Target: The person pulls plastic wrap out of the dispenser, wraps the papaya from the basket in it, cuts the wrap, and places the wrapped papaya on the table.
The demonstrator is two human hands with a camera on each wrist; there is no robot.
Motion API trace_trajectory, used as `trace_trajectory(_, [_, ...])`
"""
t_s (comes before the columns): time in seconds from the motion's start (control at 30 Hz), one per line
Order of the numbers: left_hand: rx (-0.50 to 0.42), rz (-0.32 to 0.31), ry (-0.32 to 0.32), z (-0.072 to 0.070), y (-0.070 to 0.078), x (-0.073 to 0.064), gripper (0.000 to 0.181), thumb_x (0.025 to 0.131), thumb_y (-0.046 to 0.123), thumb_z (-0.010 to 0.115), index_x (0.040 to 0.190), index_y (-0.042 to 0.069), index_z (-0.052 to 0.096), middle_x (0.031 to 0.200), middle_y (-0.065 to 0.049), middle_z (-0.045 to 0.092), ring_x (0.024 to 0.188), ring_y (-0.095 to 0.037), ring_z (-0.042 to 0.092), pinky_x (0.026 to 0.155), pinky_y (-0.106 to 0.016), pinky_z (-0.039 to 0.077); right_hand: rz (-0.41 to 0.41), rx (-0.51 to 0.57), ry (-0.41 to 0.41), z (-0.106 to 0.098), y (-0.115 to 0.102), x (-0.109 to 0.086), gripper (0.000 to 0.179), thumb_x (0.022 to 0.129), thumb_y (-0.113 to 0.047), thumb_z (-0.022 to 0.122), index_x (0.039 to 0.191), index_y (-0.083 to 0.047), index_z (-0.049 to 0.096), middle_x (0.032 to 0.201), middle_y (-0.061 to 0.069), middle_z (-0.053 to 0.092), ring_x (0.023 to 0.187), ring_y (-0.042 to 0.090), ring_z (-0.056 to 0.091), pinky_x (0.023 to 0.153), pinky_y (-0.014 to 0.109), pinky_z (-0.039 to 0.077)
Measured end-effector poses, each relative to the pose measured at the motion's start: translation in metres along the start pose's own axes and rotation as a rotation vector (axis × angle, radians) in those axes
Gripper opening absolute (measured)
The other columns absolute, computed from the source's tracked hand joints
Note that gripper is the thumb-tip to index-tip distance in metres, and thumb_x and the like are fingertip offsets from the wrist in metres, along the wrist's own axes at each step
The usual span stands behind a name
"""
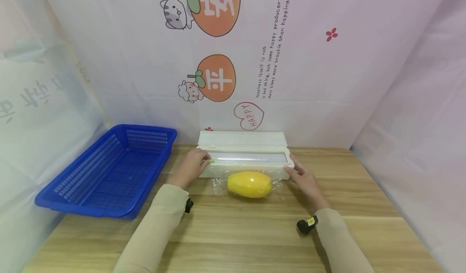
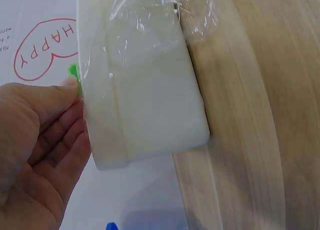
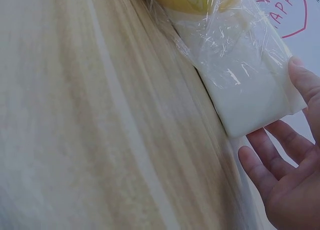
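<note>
A long white cling film dispenser (image 1: 222, 172) lies across the table with its lid (image 1: 242, 138) raised at the back. At its left end my left hand (image 1: 190, 167) pinches a small green slider (image 2: 74, 69) between thumb and fingers. My right hand (image 1: 306, 180) holds the other end, the thumb on the top edge and the fingers around the end face (image 3: 250, 107). Clear cling film (image 1: 219, 187) hangs over the dispenser's front. A smooth yellow oblong fruit (image 1: 249, 185) sits against the front, with film about it.
To the left stands a blue plastic basket (image 1: 145, 184) with slotted sides. The wooden table (image 1: 247, 240) meets a printed white cloth (image 1: 298, 115) right behind the dispenser. More white cloth hangs at both sides.
</note>
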State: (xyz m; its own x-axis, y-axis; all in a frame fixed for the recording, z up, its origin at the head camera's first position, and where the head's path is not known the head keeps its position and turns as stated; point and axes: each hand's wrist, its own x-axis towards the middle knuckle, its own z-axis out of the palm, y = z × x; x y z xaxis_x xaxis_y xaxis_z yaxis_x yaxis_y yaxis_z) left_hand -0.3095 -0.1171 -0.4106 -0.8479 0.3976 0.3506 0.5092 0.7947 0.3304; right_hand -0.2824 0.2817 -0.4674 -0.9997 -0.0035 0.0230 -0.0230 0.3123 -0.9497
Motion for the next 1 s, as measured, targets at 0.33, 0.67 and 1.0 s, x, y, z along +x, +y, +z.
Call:
trace_trajectory(0.33, [-0.012, -0.046, -0.002, -0.009, -0.003, -0.01, 0.013, 0.098, 0.015, 0.066, 0.102, 0.005, 0.073, 0.099, -0.007, 0.069, 0.099, -0.027, 0.062, 0.09, -0.042, 0.052, 0.001, -0.003, 0.005, 0.0, 0.001, 0.0, 0.079, 0.093, -0.053, 0.065, 0.159, -0.033, 0.026, 0.156, 0.017, 0.037, 0.127, 0.036, 0.053, 0.105, 0.047, 0.044])
trace_trajectory(0.67, [-0.016, -0.047, 0.05, -0.012, -0.009, -0.014, 0.012, 0.097, 0.012, 0.068, 0.102, 0.002, 0.072, 0.101, -0.01, 0.068, 0.101, -0.03, 0.063, 0.091, -0.044, 0.052, -0.005, 0.001, 0.001, -0.001, -0.002, -0.001, 0.077, 0.095, -0.052, 0.064, 0.159, -0.034, 0.025, 0.156, 0.018, 0.036, 0.129, 0.037, 0.051, 0.107, 0.049, 0.042])
trace_trajectory(1.0, [-0.013, -0.066, 0.073, -0.012, -0.012, -0.019, 0.013, 0.097, 0.014, 0.068, 0.102, 0.002, 0.072, 0.104, -0.011, 0.069, 0.106, -0.033, 0.062, 0.097, -0.047, 0.049, -0.004, 0.017, 0.002, 0.0, -0.002, -0.001, 0.077, 0.094, -0.052, 0.065, 0.158, -0.035, 0.027, 0.155, 0.016, 0.039, 0.125, 0.035, 0.055, 0.105, 0.046, 0.045])
